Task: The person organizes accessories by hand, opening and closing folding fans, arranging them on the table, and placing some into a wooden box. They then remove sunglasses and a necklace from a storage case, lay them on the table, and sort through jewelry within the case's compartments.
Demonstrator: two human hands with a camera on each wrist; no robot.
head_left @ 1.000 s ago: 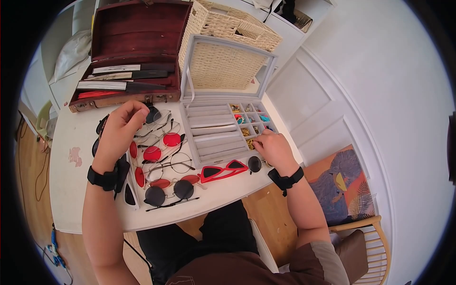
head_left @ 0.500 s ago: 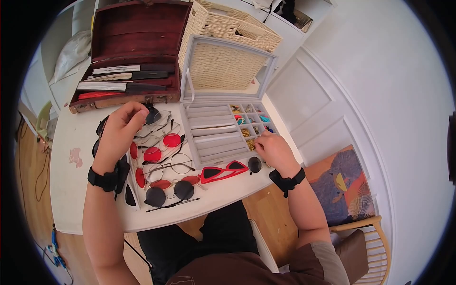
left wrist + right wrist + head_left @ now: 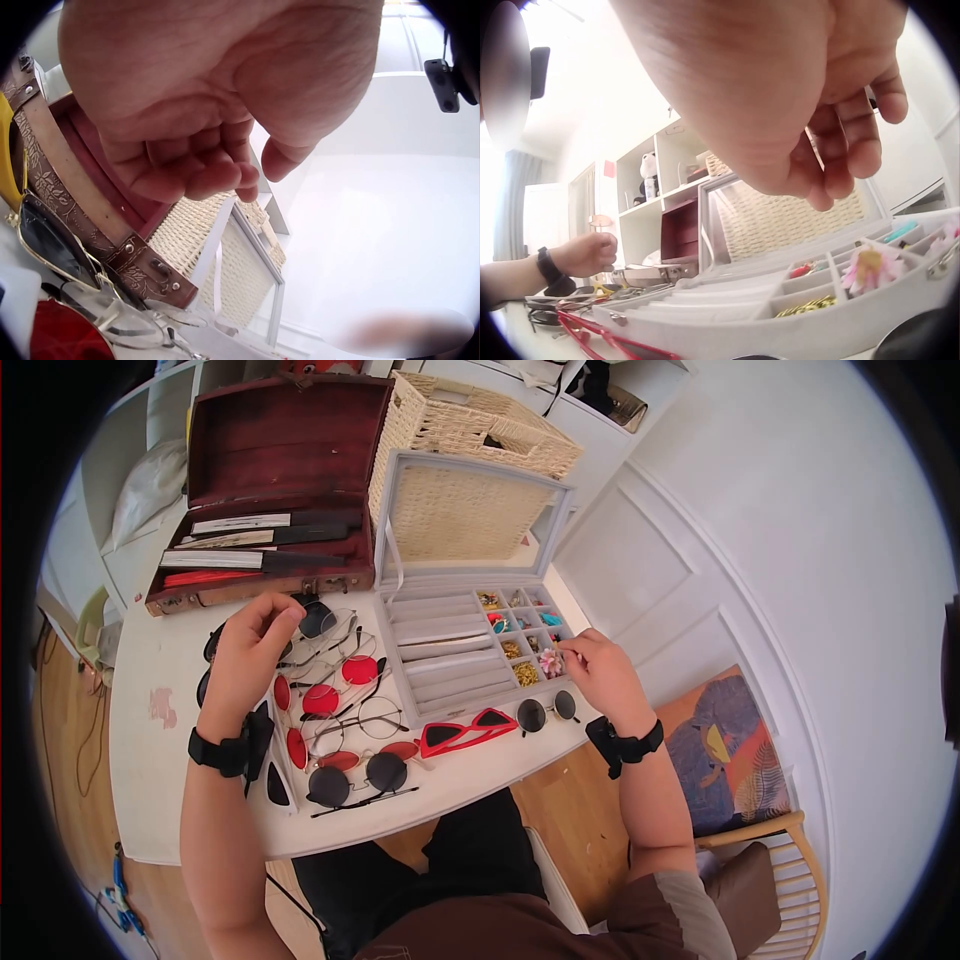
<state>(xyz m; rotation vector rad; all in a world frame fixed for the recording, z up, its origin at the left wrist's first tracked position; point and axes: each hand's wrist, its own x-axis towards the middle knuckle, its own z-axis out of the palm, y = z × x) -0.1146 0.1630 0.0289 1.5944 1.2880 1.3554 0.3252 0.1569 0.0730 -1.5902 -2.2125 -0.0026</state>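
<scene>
The left hand (image 3: 247,660) curls loosely, empty; the right hand (image 3: 608,682), likewise, has a flower (image 3: 551,663) near its nine o'clock.

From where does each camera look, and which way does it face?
Head: worn on the head, looking forward and down at the jewelry box; left hand, right hand, forearms and lap show.
Left wrist: on that wrist, looking past palm and fingers toward the brown case and wicker basket.
Right wrist: on that wrist, looking past its hand across the jewelry box; left hand and forearm show.
Head and right wrist share the pink flower.
</scene>
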